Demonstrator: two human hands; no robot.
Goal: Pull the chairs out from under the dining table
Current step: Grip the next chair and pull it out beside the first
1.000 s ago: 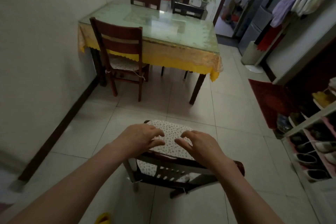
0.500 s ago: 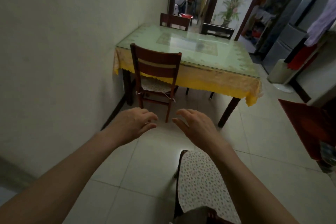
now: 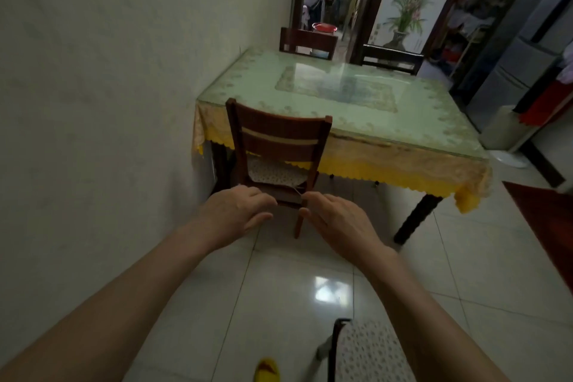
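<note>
Chairs: one wooden chair [image 3: 279,146] tucked at the table's [image 3: 403,146] near edge by the wall-side corner, seat partly under the yellow cloth [image 3: 387,164]; two more at the far edge. Left hand [image 3: 238,214] and right hand [image 3: 335,220] reach toward it, fingers loosely spread, gripping nothing. Risk: the backrest could snag the cloth fringe, or a leg scrape the wall.
</note>
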